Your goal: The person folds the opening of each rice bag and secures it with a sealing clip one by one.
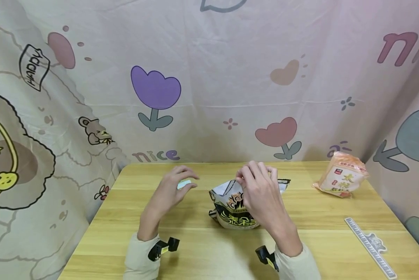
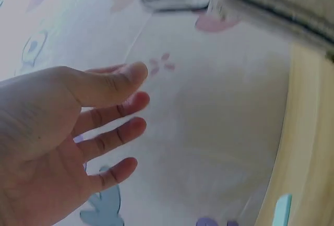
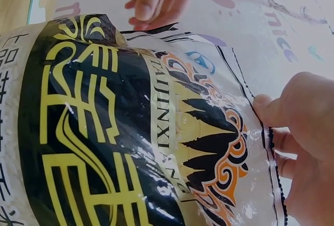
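Note:
A plastic bag of rice (image 1: 234,217), black and white with gold lettering, stands on the table in front of me. My right hand (image 1: 262,192) pinches its top seam, thumb on one face and fingers behind, as the right wrist view shows at the bag's edge (image 3: 261,127). To the left of the bag, my left hand (image 1: 171,186) is raised with nothing in it. Its fingers (image 2: 112,140) are spread and slightly bent, apart from the bag. Partly hidden behind that hand lies a small mint-green object (image 1: 184,184).
An orange-and-white package (image 1: 346,177) stands at the back right of the wooden table (image 1: 108,233). Nearer on the right lies a pale ruler with a shaped edge (image 1: 370,247). A printed cloth (image 1: 209,77) hangs behind the table and along its sides.

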{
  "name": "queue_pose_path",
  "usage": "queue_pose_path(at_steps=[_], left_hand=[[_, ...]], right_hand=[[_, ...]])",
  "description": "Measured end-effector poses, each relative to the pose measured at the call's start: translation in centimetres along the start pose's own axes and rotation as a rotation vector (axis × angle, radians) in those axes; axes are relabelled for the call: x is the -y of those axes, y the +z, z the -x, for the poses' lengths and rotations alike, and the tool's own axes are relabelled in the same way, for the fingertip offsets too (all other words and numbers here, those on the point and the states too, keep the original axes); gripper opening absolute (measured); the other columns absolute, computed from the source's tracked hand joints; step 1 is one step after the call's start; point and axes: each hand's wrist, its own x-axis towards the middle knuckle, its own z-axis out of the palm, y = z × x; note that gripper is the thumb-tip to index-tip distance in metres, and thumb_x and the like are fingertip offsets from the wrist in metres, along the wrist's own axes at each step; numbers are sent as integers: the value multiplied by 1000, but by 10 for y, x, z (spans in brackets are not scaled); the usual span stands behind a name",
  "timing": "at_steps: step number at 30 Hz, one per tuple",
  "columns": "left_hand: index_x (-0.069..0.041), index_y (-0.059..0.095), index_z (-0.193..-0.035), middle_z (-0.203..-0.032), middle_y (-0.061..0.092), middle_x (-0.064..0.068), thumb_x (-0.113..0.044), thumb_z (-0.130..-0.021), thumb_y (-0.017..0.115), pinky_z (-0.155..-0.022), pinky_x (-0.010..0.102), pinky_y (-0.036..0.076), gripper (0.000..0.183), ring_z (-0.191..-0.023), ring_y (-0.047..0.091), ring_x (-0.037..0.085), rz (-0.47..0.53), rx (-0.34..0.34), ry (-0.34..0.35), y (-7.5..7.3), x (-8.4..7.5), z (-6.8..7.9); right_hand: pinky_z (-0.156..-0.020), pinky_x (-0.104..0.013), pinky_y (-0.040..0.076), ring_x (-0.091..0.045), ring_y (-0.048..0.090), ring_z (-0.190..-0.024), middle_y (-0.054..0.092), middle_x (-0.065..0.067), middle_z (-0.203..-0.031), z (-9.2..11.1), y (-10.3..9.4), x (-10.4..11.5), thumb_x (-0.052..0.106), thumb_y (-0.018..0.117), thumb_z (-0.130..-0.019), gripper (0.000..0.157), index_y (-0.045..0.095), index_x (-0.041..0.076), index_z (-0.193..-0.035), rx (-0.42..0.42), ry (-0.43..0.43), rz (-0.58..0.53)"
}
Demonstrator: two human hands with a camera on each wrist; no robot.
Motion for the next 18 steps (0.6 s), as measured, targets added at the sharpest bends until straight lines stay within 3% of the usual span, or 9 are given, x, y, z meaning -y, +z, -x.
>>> queue_pose_path(at_steps=[4,8,18], left_hand=[[-8,75,-114,-115,70,6,-4,-86,82,-101,48,50,29,-115,63,30,-43,-15,-107,-11,14,6],[-4,74,-114,-116,70,12,-3,-88,79,-95,52,52,26,-110,64,36,-85,-40,-189,-16,27,12],[-5,75,-111,-130,65,18,-10,-91,78,-98,69,38,21,-122,53,44,-248,-106,-291,-2,64,22]], right_hand=[[-84,-47,38,-24,51,-86,55,-1,-92,-1,-1,1,16,61,-100,8,62,10,-94,0,-2,-12],[-85,-48,38,-25,52,-88,55,-1,-93,-1,-2,1,14,63,-99,7,62,10,-94,-1,-5,-21],[-85,-48,38,-26,51,-90,57,-2,-95,-1,-3,1,13,65,-98,6,62,11,-94,1,-1,-35]])
